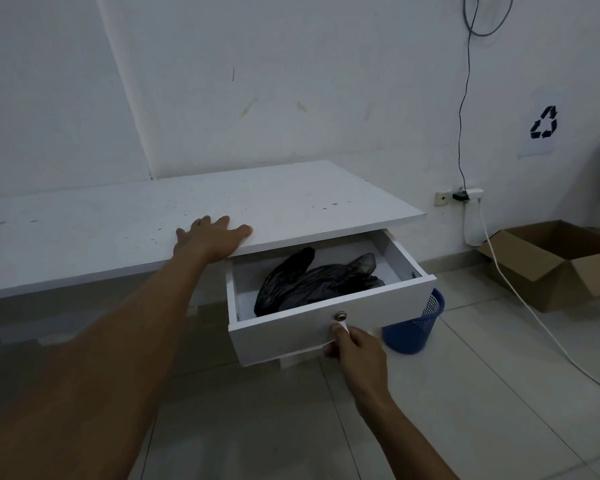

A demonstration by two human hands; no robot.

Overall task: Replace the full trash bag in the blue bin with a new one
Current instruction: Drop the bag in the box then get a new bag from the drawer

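The blue mesh bin (pixel 413 332) stands on the tiled floor (pixel 430 410) just right of the right hand (pixel 355 351) and a little beyond it, partly hidden behind the corner of an open white drawer (pixel 284 336). Crumpled black trash bags (pixel 312 282) lie in that drawer, just beyond the right hand and over the drawer front.

The right hand grips the drawer front. Its fingers curl at the lower edge and its thumb presses the face right under the small metal knob (pixel 340 316). The left hand (pixel 210 239) lies flat, fingers straight and spread, on the front edge of the white desktop (pixel 84 237), above the drawer's left corner.

Farther right of the right hand, an open cardboard box (pixel 548 265) sits on the floor by the wall. A white cable (pixel 520 292) runs down across the tiles from a wall socket strip (pixel 444 196). A recycling sign (pixel 543 123) is stuck on the wall above the box.
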